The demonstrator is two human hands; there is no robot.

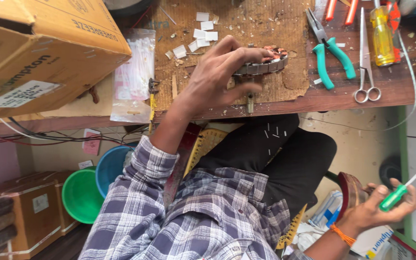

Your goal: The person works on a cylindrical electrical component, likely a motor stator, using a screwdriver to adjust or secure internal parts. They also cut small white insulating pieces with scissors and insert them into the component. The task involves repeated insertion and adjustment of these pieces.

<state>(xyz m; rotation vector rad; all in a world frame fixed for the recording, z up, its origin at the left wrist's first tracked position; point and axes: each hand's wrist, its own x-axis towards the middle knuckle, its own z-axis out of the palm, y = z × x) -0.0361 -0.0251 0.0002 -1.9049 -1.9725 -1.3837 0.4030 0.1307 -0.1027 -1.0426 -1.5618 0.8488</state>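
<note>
My left hand [217,77] reaches onto the wooden workbench [314,96] and grips a round metal motor stator [266,65] with copper windings, tilted on its edge over a worn cardboard mat [261,29]. My right hand [381,207] is low beside my lap, away from the bench, closed on a small green-handled screwdriver [398,193] whose tip points up and right. An orange thread circles that wrist.
Right of the stator lie teal-handled pliers [331,55], scissors [366,58] and a yellow screwdriver [382,36]. Small white paper pieces [203,33] are scattered on the mat. A cardboard box [39,53] and plastic bag [133,77] sit left. Green [80,195] and blue [111,163] basins stand below.
</note>
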